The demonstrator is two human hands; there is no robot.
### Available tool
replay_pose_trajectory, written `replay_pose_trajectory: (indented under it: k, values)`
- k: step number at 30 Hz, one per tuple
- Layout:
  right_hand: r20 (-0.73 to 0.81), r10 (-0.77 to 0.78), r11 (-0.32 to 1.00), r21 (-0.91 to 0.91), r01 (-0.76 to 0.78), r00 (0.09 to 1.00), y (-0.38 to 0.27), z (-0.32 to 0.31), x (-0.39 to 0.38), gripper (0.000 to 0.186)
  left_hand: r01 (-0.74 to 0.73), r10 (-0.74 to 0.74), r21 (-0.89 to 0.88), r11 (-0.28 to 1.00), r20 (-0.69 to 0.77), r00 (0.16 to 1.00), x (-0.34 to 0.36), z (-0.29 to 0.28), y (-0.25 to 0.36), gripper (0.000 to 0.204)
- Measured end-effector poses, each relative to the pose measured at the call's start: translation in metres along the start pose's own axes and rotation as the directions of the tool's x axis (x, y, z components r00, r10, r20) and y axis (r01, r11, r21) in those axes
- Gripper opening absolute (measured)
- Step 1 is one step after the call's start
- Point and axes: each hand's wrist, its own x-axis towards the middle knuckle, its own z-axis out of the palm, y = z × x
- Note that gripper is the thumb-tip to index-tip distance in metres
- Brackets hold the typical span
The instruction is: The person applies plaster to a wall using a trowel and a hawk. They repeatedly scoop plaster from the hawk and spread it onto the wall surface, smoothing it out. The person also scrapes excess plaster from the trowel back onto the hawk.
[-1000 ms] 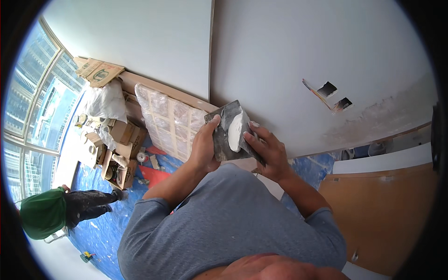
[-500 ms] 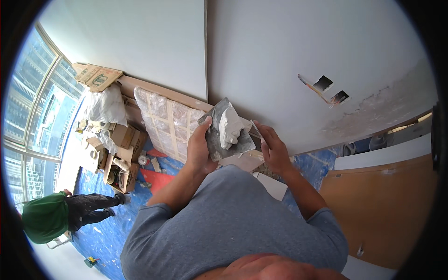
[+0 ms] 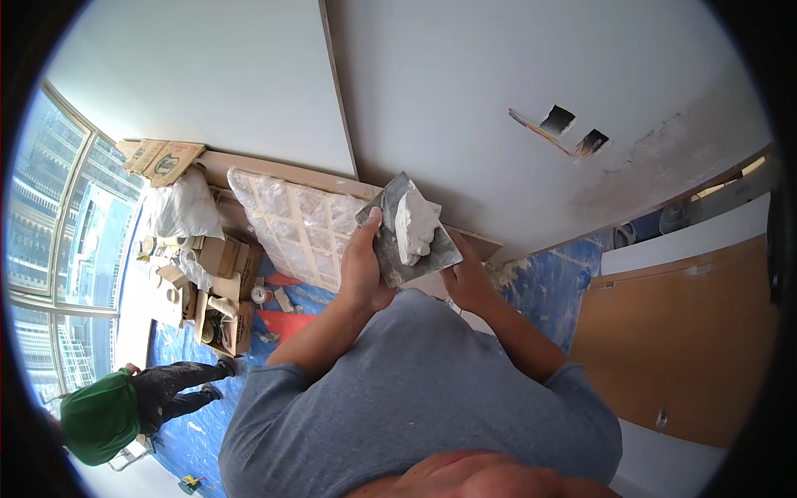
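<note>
We see a grey plaster board (image 3: 390,241), a flat square plate, held in front of the white wall (image 3: 498,100) and just below the two dark cut-outs (image 3: 574,130) in it, well to their left. On the board lies a lump of white plaster (image 3: 415,226); its long axis runs from the upper corner of the board down toward the lower right edge, and the board itself stands like a diamond, one corner pointing up at the wall. The left hand (image 3: 361,270) is at the left side of the board and grasps it, with the thumb lying over the grey face near the upper left edge. The right hand (image 3: 469,278) is under the lower right corner of the board, touching it; the fingers are hidden behind the plate, so we cannot tell if this hand is closed on something or only supports it. Left of the board, a panel wrapped in clear plastic (image 3: 290,224) leans against the wall. Far to the lower left of the board, another person in a green top (image 3: 104,415) stands on the blue floor sheet (image 3: 191,432).
</note>
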Motion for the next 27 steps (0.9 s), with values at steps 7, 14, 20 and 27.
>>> replay_pose_trajectory:
  k: [7, 14, 20, 27]
  values:
    - [0.017, 0.456, 0.053, 0.998, -0.046, 0.89, 0.01, -0.039, 0.011, 0.034, 0.257, -0.262, 0.054, 0.965, 0.113, 0.958, -0.003, -0.004, 0.007, 0.043]
    - [0.252, -0.135, 0.091, 0.966, -0.242, 0.958, 0.076, -0.024, 0.0, 0.049, 0.542, -0.544, 0.094, 0.835, 0.286, 0.789, 0.005, 0.012, -0.019, 0.043]
    - [0.232, 0.495, 0.203, 0.906, -0.372, 0.837, 0.089, -0.056, -0.047, 0.052, 0.296, -0.305, 0.076, 0.952, 0.281, 0.91, 0.009, 0.022, 0.004, 0.037]
    - [-0.293, 0.339, 0.804, 0.584, -0.113, 0.894, 0.064, -0.1, -0.057, 0.038, 0.273, -0.306, 0.173, 0.946, 0.211, 0.928, 0.02, 0.029, -0.009, 0.04]
